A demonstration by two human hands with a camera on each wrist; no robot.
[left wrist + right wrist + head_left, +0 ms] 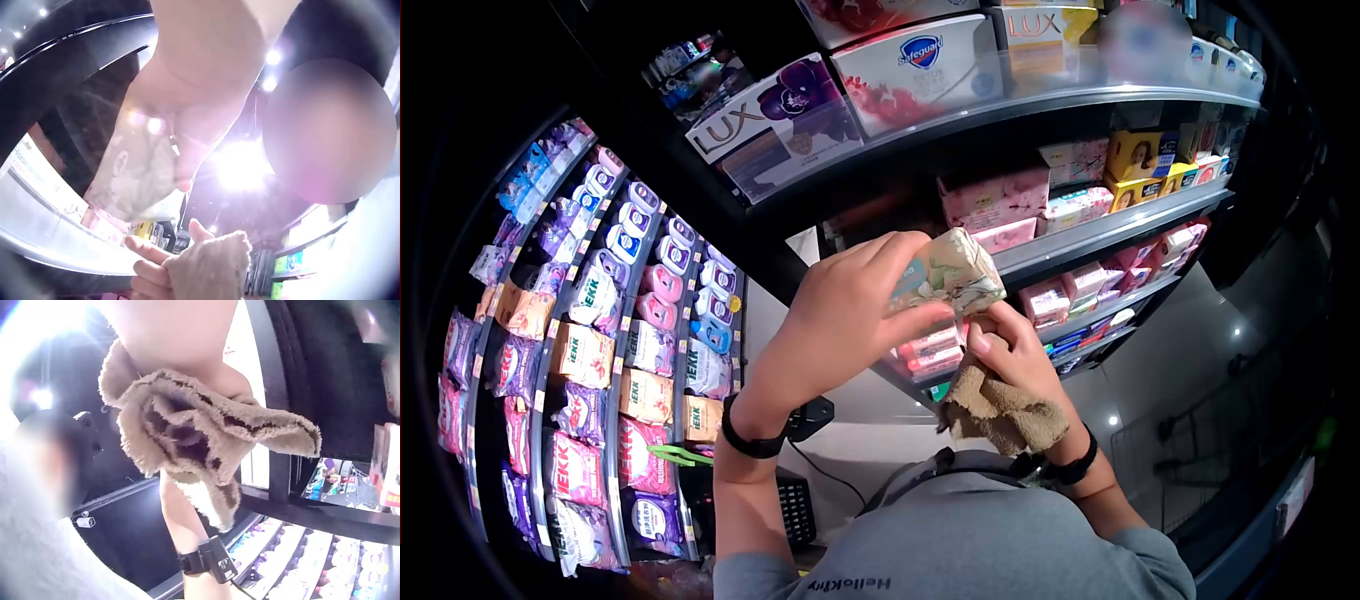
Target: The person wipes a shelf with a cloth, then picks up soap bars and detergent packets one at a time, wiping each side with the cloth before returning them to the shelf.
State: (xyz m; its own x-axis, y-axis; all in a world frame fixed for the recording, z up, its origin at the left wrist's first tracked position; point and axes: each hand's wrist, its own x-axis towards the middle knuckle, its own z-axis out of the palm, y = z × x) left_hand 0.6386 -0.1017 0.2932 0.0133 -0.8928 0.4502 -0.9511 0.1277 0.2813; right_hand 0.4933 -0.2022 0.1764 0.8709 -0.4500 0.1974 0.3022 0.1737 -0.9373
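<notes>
In the head view my left hand (855,300) grips a floral-patterned soap pack (960,272), fingers over its top and thumb below. The same pack (134,172) shows in the left wrist view under the left hand (194,94). Just below it, my right hand (1015,355) holds a crumpled brown cloth (1000,408), its fingertips close to the pack's lower edge; whether they touch cannot be told. In the right wrist view the cloth (187,428) covers most of the right hand's fingers.
Ahead, an upper shelf (1040,92) bears large soap boxes (920,75). Pink boxes (995,198) and yellow boxes stand on the tiers below. At the left are racks of detergent bags (583,355) and bottles. A cart (1200,440) stands at the right on the floor.
</notes>
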